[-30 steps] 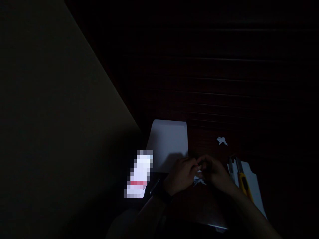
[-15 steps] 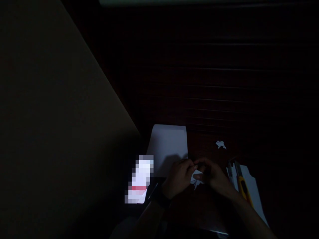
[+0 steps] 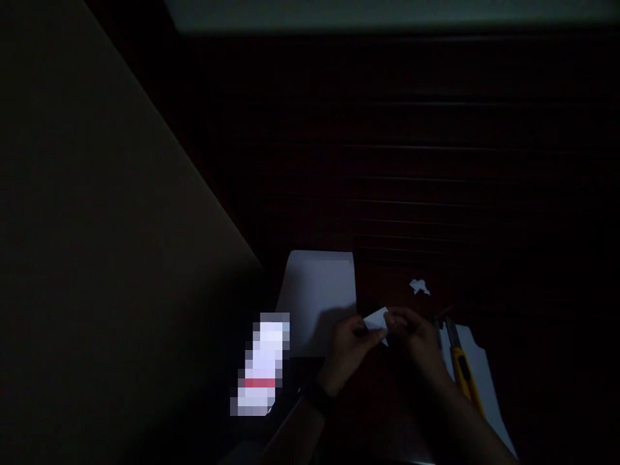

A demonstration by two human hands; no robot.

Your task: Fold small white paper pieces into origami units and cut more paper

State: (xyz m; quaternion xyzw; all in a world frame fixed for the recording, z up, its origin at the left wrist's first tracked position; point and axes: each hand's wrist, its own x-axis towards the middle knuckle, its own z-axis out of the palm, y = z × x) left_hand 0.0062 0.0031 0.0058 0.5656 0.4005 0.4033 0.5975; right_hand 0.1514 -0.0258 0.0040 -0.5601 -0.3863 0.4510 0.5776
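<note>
A small folded white paper is pinched between my two hands above the dark table. My left hand grips its lower left side, thumb across the front. On the right edge, the fingertips of my right hand close on the same paper. Its folds show as a pointed shape with a corner at the top and another hanging below. Beyond my right hand lies a small folded paper figure. A dark band circles my left wrist.
A stack of white sheets lies behind my left hand. A lit, blurred-out screen glows at the left. At the right, a yellow utility knife rests on white paper. A wall rises on the left.
The folded paper has been turned and raised; a flat pointed face shows instead of the narrow strips hanging below. Both hands still hold it. The view has shifted slightly.
</note>
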